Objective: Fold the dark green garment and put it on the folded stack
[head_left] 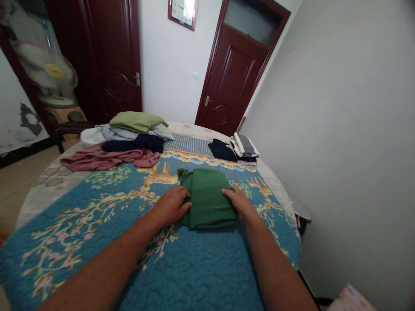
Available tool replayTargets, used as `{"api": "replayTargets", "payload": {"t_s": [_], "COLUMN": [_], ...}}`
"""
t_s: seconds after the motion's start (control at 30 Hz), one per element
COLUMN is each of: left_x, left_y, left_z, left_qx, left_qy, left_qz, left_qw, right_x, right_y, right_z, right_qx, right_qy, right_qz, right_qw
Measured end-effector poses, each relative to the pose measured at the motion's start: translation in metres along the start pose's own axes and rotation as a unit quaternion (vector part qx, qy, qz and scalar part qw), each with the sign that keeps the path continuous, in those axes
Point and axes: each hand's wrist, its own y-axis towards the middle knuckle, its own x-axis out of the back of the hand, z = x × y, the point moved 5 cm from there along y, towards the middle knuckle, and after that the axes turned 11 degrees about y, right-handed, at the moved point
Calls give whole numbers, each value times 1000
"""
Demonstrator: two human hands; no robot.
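Two bare hands on the quilt right now, and look at this: the left hand [170, 206] lies open and flat against one side of the folded green cloth [205, 198], while the right hand [238, 203] sits open at the other side, fingertips on the fabric, neither one gripping! That cloth lies between them on a blue floral quilt [194, 268]. Further up, a dusty pink garment [106, 159] and an olive-green garment [138, 122] sit heaped, with a stack of folded clothes [244, 149] over to the right, well apart from the hands.
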Motion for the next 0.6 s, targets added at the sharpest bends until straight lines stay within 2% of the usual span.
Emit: {"api": "replayTargets", "payload": {"t_s": [0.13,0.3,0.4,0.53,0.6], "left_x": [-2,-4,0,8,7], "left_y": [3,5,8,21,31], "left_z": [8,4,-3,-6,-5], "left_qx": [37,80,106,161,185], "left_qy": [14,5,-4,31,22], "left_qz": [-24,11,21,-7,5], "left_qw": [999,997,994,986,983], "right_x": [15,8,6,8,9], "right_y": [4,3,2,3,3], "right_z": [-8,-5,-3,-4,-5], "right_qx": [56,85,89,100,105], "right_qy": [-199,-316,-331,-277,-264], "right_qz": [-25,-43,-53,-36,-30], "right_qw": [978,944,938,955,958]}}
